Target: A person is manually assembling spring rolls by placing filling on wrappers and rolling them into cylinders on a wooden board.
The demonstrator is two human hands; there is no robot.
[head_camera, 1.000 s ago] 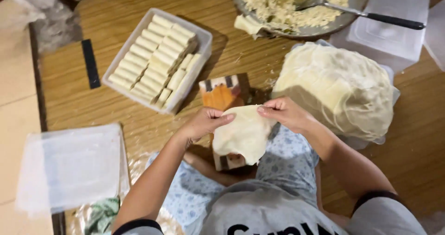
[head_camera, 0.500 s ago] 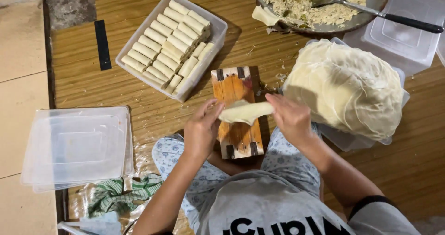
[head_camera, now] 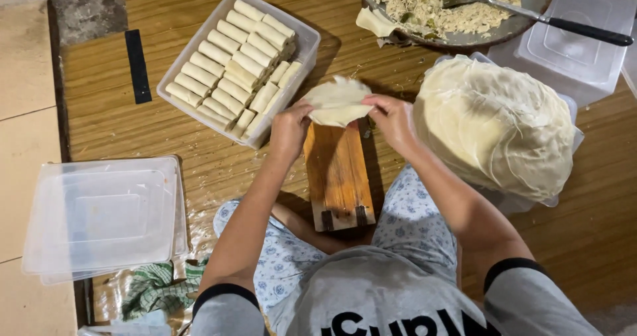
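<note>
Both hands, left hand point(head_camera: 290, 129) and right hand point(head_camera: 391, 116), pinch the thin wrapper point(head_camera: 337, 102) (very soft) above the wooden board point(head_camera: 337, 173); uneven pulling could tear it

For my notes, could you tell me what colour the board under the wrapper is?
The board is orange-brown wood, seen in the head view.

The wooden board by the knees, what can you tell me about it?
The wooden board is a long orange-brown plank with visible grain and two dark blocks at its near end. It lies flat on the floor between the person's knees. Its far end is hidden under the pale wrapper, which the left hand and right hand hold.
</note>
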